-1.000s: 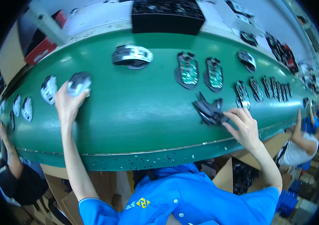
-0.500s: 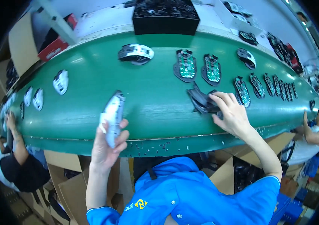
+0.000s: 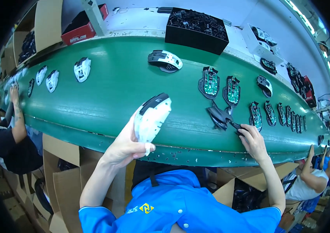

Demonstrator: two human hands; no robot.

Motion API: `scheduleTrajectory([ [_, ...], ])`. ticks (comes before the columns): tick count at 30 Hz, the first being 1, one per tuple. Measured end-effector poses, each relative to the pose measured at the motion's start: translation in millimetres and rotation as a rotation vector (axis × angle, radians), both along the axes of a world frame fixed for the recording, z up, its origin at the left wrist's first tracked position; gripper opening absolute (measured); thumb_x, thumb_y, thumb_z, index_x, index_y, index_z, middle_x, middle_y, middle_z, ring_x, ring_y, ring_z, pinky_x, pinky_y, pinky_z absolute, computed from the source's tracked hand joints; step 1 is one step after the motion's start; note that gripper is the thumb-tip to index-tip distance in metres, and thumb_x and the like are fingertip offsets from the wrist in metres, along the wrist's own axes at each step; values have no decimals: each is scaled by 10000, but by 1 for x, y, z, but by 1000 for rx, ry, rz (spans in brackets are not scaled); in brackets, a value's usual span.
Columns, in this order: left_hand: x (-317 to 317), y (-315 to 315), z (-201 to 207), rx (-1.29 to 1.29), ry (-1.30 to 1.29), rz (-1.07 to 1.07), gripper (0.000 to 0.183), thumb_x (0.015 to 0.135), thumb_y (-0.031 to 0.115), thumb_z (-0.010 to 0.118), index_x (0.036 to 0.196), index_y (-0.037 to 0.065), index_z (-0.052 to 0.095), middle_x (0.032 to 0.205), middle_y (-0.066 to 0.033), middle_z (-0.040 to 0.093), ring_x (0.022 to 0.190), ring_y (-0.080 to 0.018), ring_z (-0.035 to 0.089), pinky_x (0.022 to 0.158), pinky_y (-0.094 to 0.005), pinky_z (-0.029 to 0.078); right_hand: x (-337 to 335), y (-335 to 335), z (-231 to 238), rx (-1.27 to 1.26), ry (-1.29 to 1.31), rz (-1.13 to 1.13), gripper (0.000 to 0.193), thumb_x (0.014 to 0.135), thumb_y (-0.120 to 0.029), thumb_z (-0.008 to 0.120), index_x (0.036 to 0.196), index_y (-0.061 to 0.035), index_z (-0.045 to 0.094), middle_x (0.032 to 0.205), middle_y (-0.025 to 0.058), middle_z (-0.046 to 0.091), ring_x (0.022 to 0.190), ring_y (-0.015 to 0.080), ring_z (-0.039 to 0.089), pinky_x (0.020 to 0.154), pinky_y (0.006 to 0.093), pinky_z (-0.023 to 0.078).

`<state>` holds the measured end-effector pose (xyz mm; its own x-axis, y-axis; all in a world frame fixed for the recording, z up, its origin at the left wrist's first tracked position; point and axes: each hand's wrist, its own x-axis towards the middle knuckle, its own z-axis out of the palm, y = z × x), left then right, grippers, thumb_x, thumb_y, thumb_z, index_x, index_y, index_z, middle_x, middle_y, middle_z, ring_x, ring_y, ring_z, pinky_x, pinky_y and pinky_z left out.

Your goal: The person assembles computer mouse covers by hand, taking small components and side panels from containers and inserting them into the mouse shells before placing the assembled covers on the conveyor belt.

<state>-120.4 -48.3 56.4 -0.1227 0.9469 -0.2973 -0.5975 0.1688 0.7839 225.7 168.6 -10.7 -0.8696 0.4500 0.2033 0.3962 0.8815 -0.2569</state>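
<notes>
My left hand (image 3: 123,150) is closed around a computer mouse shell (image 3: 149,122), white with a dark edge, raised over the near half of the green belt (image 3: 114,105). A small white piece (image 3: 148,149) shows at its thumb. On the right, my right hand (image 3: 255,144) pinches a small black plastic mouse part (image 3: 235,125). Its far end meets or overlaps several loose black plastic parts (image 3: 218,116) lying on the belt. Just beyond these lie two green circuit boards in dark mouse bases, one left (image 3: 210,82) and one right (image 3: 233,91).
A white-and-black mouse shell (image 3: 165,61) rests farther back, beneath a black box (image 3: 196,35) of small dark parts. White shells (image 3: 82,70) lie leftward. More boards in bases (image 3: 255,115) line the right. Co-workers sit at both ends; open cartons (image 3: 66,186) stand below the belt.
My left hand has lifted the shell and turned its broad white face into view. My right hand has drawn back toward the near edge, pinching a black part. The whole view has shifted.
</notes>
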Motion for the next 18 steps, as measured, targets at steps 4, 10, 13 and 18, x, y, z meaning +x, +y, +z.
scheduleTrajectory([
  [4,-2,3,0,19,130,-90,1106,613,-14,747,1475,86,61,1359,-153,335,899,-141,553,583,-219,474,-4,-4,9,24,199,-75,250,750,33,633,998,6,617,938,137,622,753,269,617,672,320,513],
  [10,1,5,-3,159,277,-128,1275,494,31,837,1475,60,22,1468,-141,238,1374,-265,244,1128,-385,184,-83,-41,112,-956,459,128,279,679,-44,790,930,25,691,754,57,626,718,131,587,601,255,420],
  [13,7,2,6,156,285,-153,1301,506,65,858,1472,58,-15,1464,-157,232,1366,-267,255,1121,-392,210,-134,-55,123,-836,315,427,233,678,-65,797,890,-8,716,744,77,688,691,133,573,602,281,432],
  [18,4,-7,9,252,483,-154,1158,607,84,800,1462,41,21,1423,-197,225,1347,-287,252,1096,-398,265,-159,-66,116,-791,304,360,226,691,-89,799,909,-96,739,833,8,496,769,116,510,616,248,425],
])
